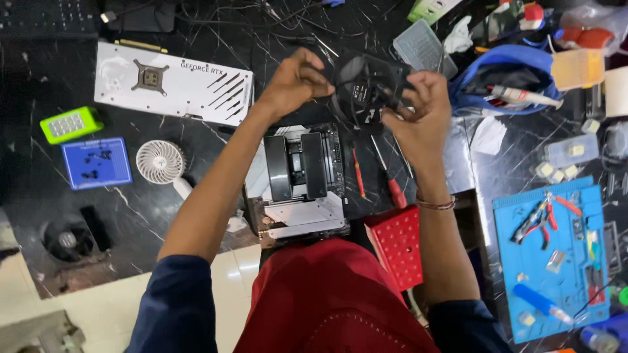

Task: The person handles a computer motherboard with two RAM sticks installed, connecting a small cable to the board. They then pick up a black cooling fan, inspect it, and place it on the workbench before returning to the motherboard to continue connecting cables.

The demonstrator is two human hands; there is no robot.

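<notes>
- A black case fan (366,88) is held up above the dark marble-patterned table (196,163), between the person's two hands, over the far end of the motherboard.
- The left hand (294,85) grips the fan's left edge, fingers curled and pinched on the frame.
- The right hand (422,108) closes on the fan's right edge, fingers bent round the frame and over a thin cable; a bracelet (437,204) sits on that wrist.
- Directly below the fan lies a motherboard (297,180) with a black twin-block cooler (294,167) on it and silver plates at its near end.
- Just right of the board lie two red-handled screwdrivers (392,186), side by side on the table.
- Near them, by the right forearm, is a red perforated tray (396,245).
- To the left of the left hand lies a white graphics card (173,82), flat on the table.
- Further left are a small white handheld fan (161,162), a blue parts mat (96,162) with small dark screws, and a green box (70,124).
- At the right, well apart from the hands, a blue work mat (549,255) carries pliers and small tools.
- Beyond the right hand sits a blue bag (504,68), open.
</notes>
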